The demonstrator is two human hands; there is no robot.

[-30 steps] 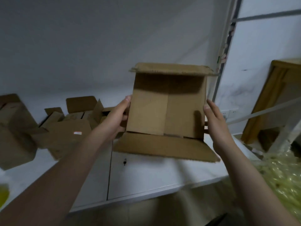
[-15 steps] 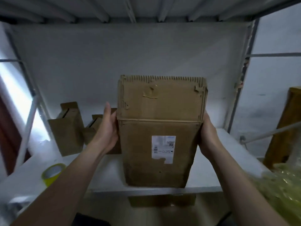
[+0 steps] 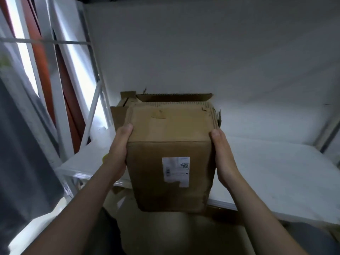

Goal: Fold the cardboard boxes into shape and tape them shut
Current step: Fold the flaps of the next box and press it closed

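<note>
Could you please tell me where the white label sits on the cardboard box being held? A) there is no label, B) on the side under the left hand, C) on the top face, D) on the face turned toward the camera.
D: the white label sits on the cardboard box face turned toward the camera, below the top edge, between the left hand and the right hand.

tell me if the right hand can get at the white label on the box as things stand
Probably yes, but not without letting go. The right hand is pressed flat against the side of the cardboard box, and the white label sits uncovered on the near face, just around that edge. Nothing blocks it.
</note>
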